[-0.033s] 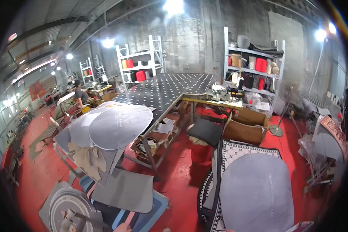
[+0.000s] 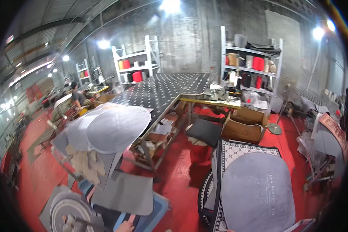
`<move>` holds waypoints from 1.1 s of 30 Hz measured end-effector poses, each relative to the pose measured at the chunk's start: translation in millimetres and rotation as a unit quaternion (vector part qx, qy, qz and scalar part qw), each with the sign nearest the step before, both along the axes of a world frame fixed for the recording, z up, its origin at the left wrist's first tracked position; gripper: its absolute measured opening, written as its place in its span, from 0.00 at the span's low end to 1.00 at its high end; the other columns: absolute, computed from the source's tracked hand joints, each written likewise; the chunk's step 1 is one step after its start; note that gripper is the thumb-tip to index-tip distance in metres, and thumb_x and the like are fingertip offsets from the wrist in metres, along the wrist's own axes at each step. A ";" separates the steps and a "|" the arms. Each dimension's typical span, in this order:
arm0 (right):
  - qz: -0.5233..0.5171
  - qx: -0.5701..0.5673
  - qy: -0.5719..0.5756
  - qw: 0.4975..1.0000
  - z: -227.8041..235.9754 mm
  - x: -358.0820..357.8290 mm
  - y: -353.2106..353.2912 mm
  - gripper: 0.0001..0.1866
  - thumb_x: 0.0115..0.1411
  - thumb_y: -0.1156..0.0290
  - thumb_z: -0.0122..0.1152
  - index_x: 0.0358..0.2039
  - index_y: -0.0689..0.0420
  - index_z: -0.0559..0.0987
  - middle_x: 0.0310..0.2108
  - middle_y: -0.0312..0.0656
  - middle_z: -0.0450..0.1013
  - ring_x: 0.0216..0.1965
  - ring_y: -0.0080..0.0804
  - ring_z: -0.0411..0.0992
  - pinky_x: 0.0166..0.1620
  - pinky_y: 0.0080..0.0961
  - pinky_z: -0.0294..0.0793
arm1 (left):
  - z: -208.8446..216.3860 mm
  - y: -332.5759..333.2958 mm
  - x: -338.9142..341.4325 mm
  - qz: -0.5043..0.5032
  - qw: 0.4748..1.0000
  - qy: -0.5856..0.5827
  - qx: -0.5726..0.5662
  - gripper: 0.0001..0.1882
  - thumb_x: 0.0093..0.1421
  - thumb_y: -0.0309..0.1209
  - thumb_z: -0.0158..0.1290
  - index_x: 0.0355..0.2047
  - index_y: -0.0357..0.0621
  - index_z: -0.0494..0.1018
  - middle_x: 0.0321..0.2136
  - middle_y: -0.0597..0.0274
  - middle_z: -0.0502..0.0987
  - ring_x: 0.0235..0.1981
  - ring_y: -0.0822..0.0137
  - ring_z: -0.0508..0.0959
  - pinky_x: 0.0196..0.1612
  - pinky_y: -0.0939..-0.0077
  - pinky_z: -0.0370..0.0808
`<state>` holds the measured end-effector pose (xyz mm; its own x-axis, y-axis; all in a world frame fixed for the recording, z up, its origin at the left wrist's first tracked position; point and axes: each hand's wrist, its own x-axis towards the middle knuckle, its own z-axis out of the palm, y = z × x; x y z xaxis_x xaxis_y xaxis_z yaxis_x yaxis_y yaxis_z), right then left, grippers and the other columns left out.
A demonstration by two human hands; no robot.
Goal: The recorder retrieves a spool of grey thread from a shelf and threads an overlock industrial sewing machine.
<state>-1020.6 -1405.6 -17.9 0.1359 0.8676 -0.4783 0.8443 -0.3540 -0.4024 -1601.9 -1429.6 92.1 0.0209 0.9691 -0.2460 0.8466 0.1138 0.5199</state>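
Hand (image 2: 125, 226): one only, at bottom edge, mostly cut off; which hand and whether clenched can't tell. Nearest item: grey mat (image 2: 123, 192), flat on floor pile just above it, w/ round patterned mat (image 2: 67, 214) to the left. Grey oval mats (image 2: 116, 125) heaped on bench (image 2: 162, 89) end. Cardboard box (image 2: 243, 125) open, contents unclear. Shelf (image 2: 251, 62): yarn cones, red & dark.

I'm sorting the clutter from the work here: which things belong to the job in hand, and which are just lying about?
In hand:
- hand, at the lower edge
- grey mat just above it
- round patterned rug

Lying about:
- oval grey mat
- cardboard boxes
- standing fan
- yarn shelves
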 end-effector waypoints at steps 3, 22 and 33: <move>0.036 0.013 0.082 0.996 15.3 -66.7 98.3 0.18 0.61 0.58 0.50 0.42 0.60 0.75 0.28 0.49 0.76 0.30 0.42 0.75 0.34 0.39 0.73 | -2.7 125.5 -6.3 -0.054 0.998 -0.017 0.026 0.16 0.53 0.39 0.54 0.36 0.39 0.74 0.37 0.44 0.74 0.42 0.49 0.73 0.46 0.61 0.70; 0.177 -0.090 -0.018 0.980 -88.9 58.0 493.7 0.14 0.58 0.59 0.53 0.25 0.57 0.79 0.21 0.41 0.74 0.24 0.35 0.73 0.30 0.33 0.72 | 9.4 770.5 0.7 0.169 0.957 0.104 0.212 0.47 0.42 0.33 0.65 0.60 0.33 0.52 0.60 0.35 0.53 0.63 0.41 0.52 0.64 0.54 0.51; -0.190 0.032 0.124 0.973 -57.0 94.0 843.6 0.09 0.58 0.68 0.52 0.30 0.59 0.78 0.24 0.38 0.76 0.28 0.26 0.76 0.31 0.25 0.74 | 36.1 850.1 -29.7 0.081 0.973 0.164 0.144 0.32 0.46 0.27 0.56 0.53 0.33 0.62 0.56 0.36 0.60 0.58 0.43 0.61 0.60 0.58 0.58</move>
<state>-926.6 -562.0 -74.9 0.3397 0.8065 -0.4838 0.5317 -0.5890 -0.6086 -1631.6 -579.5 128.2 -0.1718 0.9828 0.0680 0.9552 0.1493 0.2556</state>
